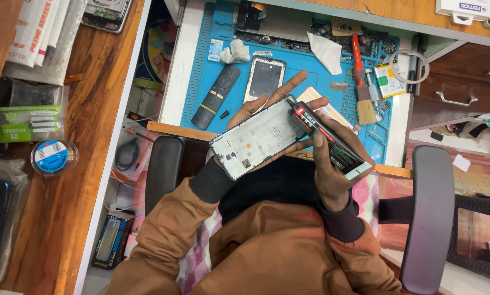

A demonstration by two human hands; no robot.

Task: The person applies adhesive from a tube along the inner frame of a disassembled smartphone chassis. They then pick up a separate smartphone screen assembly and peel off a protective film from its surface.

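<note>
Head view, looking down over the lap; left hand [256, 117] cradles a phone frame [258, 136] from beneath, inner face up, palm and fingers under it and fingertips showing past its far long edge, so the hand is closed around the frame only loosely, as a support; frame's long axis runs diagonally, lower end near the left wrist, upper end toward the far right; right hand [327, 164] is wrapped firmly round a glue tube [327, 136], black and red with a pale flat tail; tube's long axis also lies on a diagonal but crosses the frame's, nozzle end up-left, tail down-right past the palm; nozzle meets the frame at its upper right corner, touching or just short of it, cannot tell which; so the contact point lies at the frame's far end from the left wrist, and the right hand is the nearer to it; frame is held above the lap, near the edge of the blue mat [201, 65]; on the mat, well apart from both hands: a black remote [216, 96], a second phone [264, 78], a brush [362, 87].
</note>
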